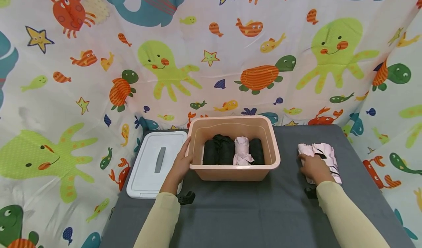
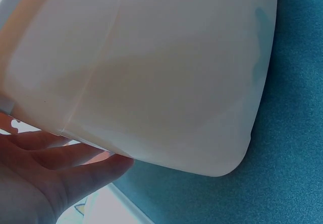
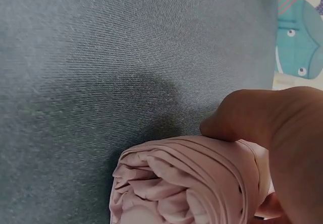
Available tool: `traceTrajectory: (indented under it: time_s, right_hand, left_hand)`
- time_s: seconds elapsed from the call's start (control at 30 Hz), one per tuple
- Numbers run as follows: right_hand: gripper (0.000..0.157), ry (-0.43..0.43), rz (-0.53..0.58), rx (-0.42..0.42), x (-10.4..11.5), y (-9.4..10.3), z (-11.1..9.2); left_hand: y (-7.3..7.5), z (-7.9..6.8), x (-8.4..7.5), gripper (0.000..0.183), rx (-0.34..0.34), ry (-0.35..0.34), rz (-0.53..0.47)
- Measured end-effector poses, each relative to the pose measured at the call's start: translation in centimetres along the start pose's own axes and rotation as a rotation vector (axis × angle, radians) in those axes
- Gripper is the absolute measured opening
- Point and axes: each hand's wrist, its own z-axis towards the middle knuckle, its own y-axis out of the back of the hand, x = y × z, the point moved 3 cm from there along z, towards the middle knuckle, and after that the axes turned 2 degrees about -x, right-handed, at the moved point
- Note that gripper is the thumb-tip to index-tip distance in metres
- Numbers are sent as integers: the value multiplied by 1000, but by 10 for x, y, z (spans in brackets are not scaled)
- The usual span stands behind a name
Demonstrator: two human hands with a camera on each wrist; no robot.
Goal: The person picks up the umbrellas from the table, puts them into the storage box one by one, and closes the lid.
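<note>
A peach plastic bin stands on the dark grey table, holding rolled black garments and a rolled pink garment side by side. My left hand rests against the bin's left side. In the left wrist view its extended fingers touch the bin's wall. At the right of the table, my right hand grips a rolled pink garment, thumb on one side and fingers partly hidden behind it. More folded pink fabric with black marks lies right beside that hand.
A white lid with a grey handle lies left of the bin. Behind the table hangs a curtain printed with sea animals, and it continues along both sides. Bare grey table separates the bin from the pink fabric.
</note>
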Motion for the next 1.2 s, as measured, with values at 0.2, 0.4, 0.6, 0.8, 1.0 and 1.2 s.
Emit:
traceTrajectory:
  time_s: [0.2, 0.4, 0.6, 0.8, 1.0, 1.2]
  right_hand:
    - [52, -7, 54, 11, -3, -6, -7]
    - [51, 18, 101, 0, -3, -8, -13]
    - [50, 98, 100, -68, 1, -8, -17]
    - [50, 141, 111, -112, 7, -7, -19]
    - [51, 128, 139, -118, 11, -2, -23]
    - [52, 109, 169, -122, 18, 6, -30]
  left_hand:
    - [0, -3, -2, 80, -6, -5, 11]
    - [0, 3, 4, 80, -2, 2, 12]
    - [1, 22, 26, 80, -10, 8, -17]
    - [0, 26, 35, 82, -40, -15, -9]
    - [-1, 25, 35, 83, -48, -35, -4]
    - [-1, 25, 35, 83, -48, -28, -10]
